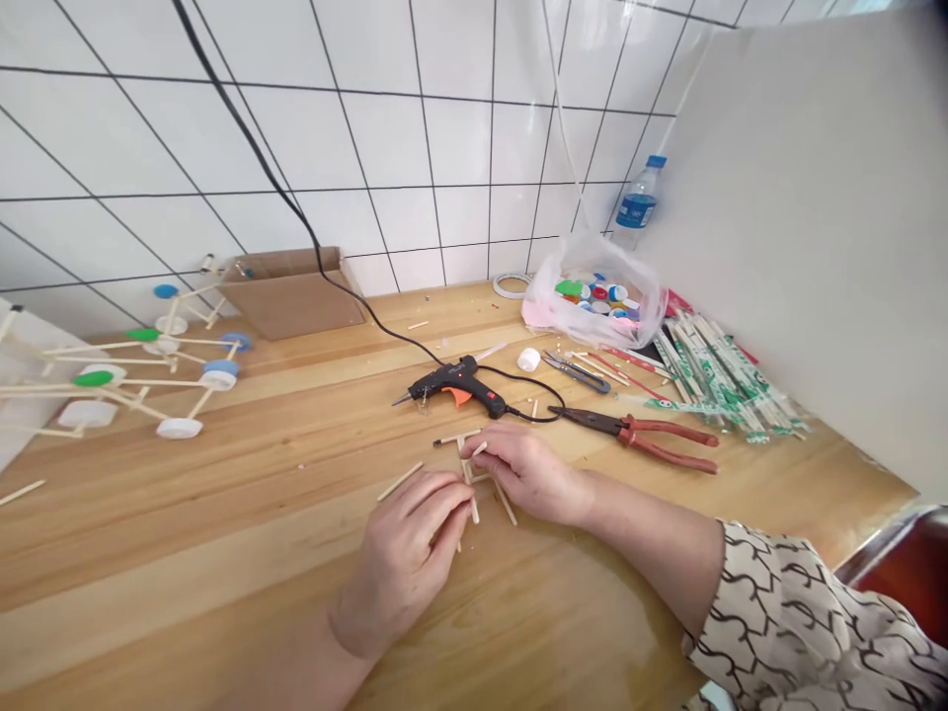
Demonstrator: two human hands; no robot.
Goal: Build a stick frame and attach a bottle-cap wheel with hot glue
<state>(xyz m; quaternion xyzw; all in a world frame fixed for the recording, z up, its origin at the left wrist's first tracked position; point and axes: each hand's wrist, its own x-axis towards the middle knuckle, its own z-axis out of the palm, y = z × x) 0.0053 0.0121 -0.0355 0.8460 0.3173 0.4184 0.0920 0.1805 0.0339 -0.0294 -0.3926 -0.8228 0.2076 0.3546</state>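
Observation:
A small frame of thin wooden sticks point(475, 512) is between my two hands, low over the table. My left hand point(404, 553) pinches it from the left, thumb and fingertips together. From the right, my right hand point(534, 472) grips its upper part, and a short stick end point(479, 449) pokes out at the fingertips. Where the sticks join is partly hidden by my fingers. A loose stick point(400, 482) lies just beyond my left hand. Past the hands rests a black glue gun point(457, 383) with an orange trigger, its nozzle pointing left.
Red-handled pliers point(629, 430), snips point(578, 371) and a white cap point(528, 359) lie right. Behind are a bag of bottle caps point(548, 296), wrapped chopsticks point(722, 370), a tape roll point(511, 286) and a water bottle point(638, 202). Stick-and-cap models point(137, 380) and a cardboard box point(296, 296) stand left.

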